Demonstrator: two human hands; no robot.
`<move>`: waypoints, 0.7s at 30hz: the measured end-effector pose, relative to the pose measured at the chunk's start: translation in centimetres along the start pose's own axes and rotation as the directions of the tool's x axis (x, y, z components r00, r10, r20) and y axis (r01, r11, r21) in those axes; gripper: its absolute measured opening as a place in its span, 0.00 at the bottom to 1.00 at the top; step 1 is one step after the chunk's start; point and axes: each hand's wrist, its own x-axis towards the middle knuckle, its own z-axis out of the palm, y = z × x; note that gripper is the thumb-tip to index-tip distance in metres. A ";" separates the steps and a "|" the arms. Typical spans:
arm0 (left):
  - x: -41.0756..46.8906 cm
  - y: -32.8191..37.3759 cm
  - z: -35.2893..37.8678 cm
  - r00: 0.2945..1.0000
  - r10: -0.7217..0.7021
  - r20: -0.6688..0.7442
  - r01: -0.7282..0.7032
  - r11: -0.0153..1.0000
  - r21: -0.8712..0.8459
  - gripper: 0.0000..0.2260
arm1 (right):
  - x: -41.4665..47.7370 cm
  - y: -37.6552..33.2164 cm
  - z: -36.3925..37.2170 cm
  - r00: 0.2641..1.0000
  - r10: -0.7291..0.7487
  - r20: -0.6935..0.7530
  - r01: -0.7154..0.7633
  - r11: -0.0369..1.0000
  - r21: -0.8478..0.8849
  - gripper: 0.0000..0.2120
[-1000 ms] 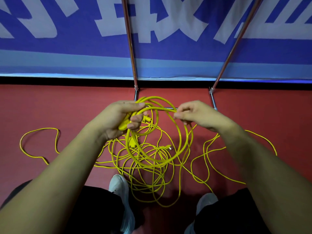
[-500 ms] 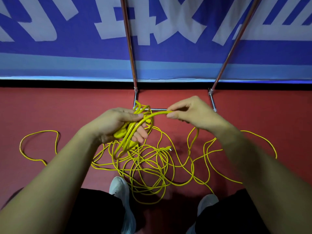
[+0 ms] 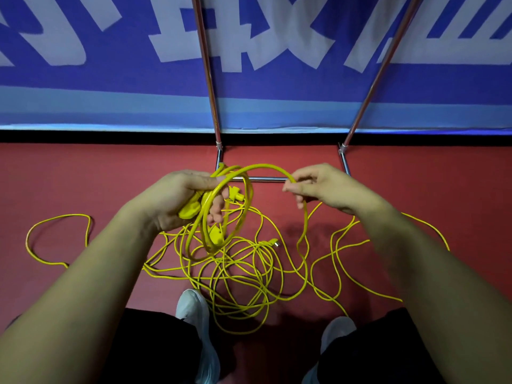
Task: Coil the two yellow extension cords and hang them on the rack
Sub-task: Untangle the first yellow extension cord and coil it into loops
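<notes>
Presently listed, one lot of yellow cord, thin, round and glossy throughout, partly gathered and mostly loose. Item one: a coil (image 3: 204, 214) of a few uneven loops hanging from the left hand (image 3: 177, 200), whose grip is closed round the bunched strands and round a chunky yellow connector block (image 3: 189, 210) in the palm; a second yellow moulded plug body (image 3: 235, 194) sticks out just beside the fingertips. Item two: a single arched strand (image 3: 266, 165) rising from the coil and crossing to the right hand (image 3: 324, 187), where thumb and forefinger pinch it in a light grip, the other fingers loosely curled; below the pinch the strand drops to the floor (image 3: 83, 176). Item three: a loose tangle (image 3: 243, 286) of many overlapping loops on the red floor, under and between both forearms, with long runs trailing off to the far left and far right; which strand belongs to which of the two cords cannot be told. A plug with metal prongs (image 3: 274, 243) lies on top of the tangle. Item four: the rack (image 3: 266, 178), chrome tubing, its low crossbar on the floor just behind the hands and two uprights rising out of frame, with no cord on it. Surroundings: a blue banner (image 3: 83, 79) with large white characters behind the rack; two pale shoes (image 3: 194, 309) at the near edge of the tangle.
</notes>
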 end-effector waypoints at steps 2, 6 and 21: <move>0.3 -0.3 -0.3 1.000 -0.003 -0.001 0.003 1.000 0.002 0.06 | 0.2 -0.9 0.4 0.998 -0.045 -0.045 0.045 0.999 0.008 0.08; -0.2 -0.3 1.2 0.999 -0.010 0.048 0.008 0.999 0.036 0.06 | -0.4 -3.1 1.3 0.987 -0.158 0.033 0.162 0.961 -0.224 0.07; 2.3 -1.7 -1.9 0.995 -0.094 0.019 0.095 0.991 -0.095 0.15 | 0.0 -0.4 -0.3 0.996 -0.063 0.063 0.081 0.935 -0.345 0.07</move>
